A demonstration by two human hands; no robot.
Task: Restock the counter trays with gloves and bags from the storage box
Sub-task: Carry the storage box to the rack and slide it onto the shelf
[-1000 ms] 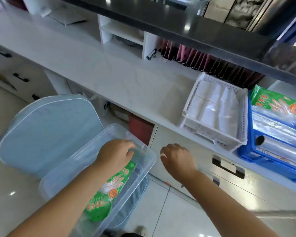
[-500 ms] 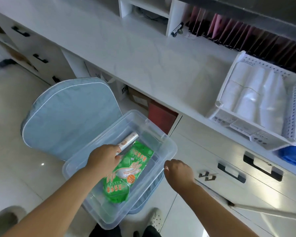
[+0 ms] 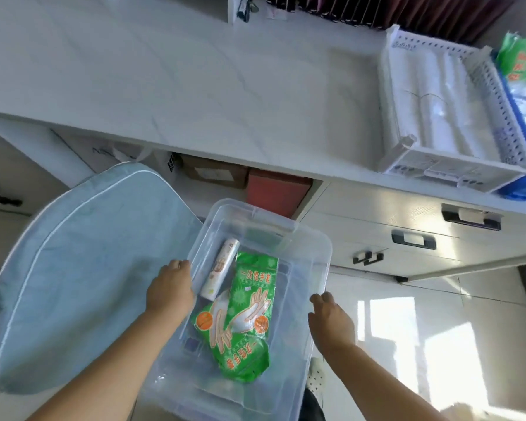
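Left hand (image 3: 169,288) grips the storage box (image 3: 249,209) rim, right hand (image 3: 331,320) sits by the other (grip unclear), probably for lifting it.

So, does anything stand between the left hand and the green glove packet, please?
The left hand sits at the storage box's left wall, with the bag roll between it and the glove packet; nothing covers it.

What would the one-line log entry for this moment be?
left hand at storage box left rim | right hand at right rim | inside: green glove packaging, bag roll
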